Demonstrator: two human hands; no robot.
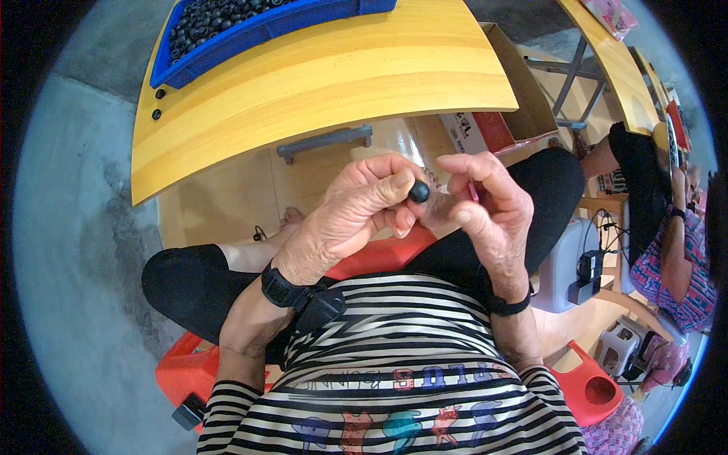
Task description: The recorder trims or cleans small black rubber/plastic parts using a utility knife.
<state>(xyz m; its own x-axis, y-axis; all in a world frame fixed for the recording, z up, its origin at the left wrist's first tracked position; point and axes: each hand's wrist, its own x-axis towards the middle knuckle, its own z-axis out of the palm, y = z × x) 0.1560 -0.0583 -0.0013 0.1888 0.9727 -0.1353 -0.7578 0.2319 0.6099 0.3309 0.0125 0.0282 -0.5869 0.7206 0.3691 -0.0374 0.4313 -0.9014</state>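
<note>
My left hand (356,201) is closed, pinching a small round black part (418,191) between thumb and fingertips, above my lap. The part looks smooth and shiny, like the small black pieces in the tray. Just to its right is my right hand (493,208), apart from the part, its thumb and forefinger spread. A thin pink thing (474,190) shows against the curled fingers of that hand; most of it is hidden, and its kind is unclear.
A blue tray (284,36) full of small black parts stands on the yellow wooden table (326,98). Two loose black parts (156,114) lie near its left edge. Right of the table is an open cardboard box (523,114). A co-worker (675,250) sits at far right.
</note>
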